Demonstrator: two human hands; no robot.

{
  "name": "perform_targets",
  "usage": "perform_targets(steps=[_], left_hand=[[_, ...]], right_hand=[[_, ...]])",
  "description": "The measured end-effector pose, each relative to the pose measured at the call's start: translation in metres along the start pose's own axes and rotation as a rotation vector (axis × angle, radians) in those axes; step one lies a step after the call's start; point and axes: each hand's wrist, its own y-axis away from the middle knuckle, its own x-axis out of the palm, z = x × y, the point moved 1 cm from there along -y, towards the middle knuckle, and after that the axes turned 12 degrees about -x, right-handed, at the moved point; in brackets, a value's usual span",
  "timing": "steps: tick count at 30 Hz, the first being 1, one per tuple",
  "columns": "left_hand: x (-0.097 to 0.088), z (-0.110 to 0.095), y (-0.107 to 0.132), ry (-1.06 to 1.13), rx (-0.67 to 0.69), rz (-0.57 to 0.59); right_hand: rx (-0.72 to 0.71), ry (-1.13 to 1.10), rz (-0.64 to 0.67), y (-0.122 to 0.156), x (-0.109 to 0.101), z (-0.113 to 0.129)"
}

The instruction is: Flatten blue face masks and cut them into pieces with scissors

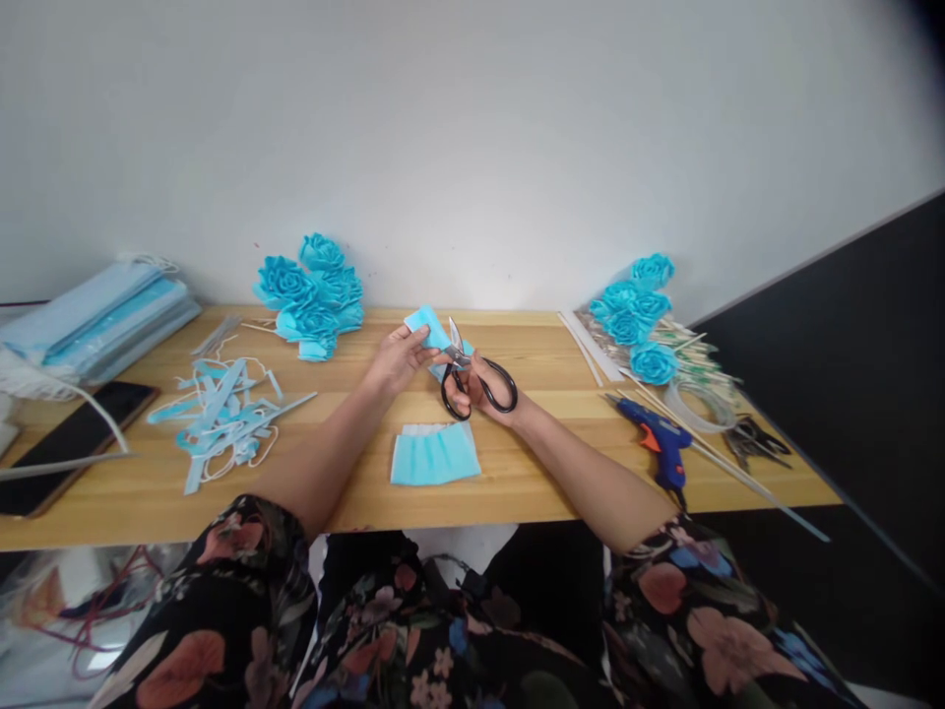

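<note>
My left hand (399,356) pinches a small piece of light blue mask fabric (426,328) above the wooden table (546,473). My right hand (479,386) has its fingers through the black handles of scissors (476,379), whose blades are open against the fabric's right edge. Just in front of my hands a cut blue mask piece (434,454) lies flat on the table.
Blue fabric roses (310,293) lie at the back left, more roses on wooden sticks (639,315) at the back right. A pile of mask trimmings and ear loops (225,414), a stack of masks (103,317), a phone (70,443) and a blue glue gun (661,440) also lie here.
</note>
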Motion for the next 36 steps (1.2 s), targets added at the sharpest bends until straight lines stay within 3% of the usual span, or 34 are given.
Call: perform_targets(steps=[12,17,28,36], left_hand=[[0.001,0.0012,-0.0003,0.045,0.016,-0.011],[0.0032,-0.0003,0.001,0.005,0.014,0.011],[0.0039,0.0012,0.0023,0.033,0.037,0.023],[0.0044,-0.0005,0.0036,0.023,0.026,0.024]], right_hand=[[-0.081,0.022,-0.138,-0.0007,-0.0022,-0.0024],[-0.051,0.011,-0.176,0.0002,0.0011,0.0015],[0.03,-0.091,-0.213,-0.0012,0.0025,0.0035],[-0.017,-0.095,-0.184,-0.0017,0.0012,0.0009]])
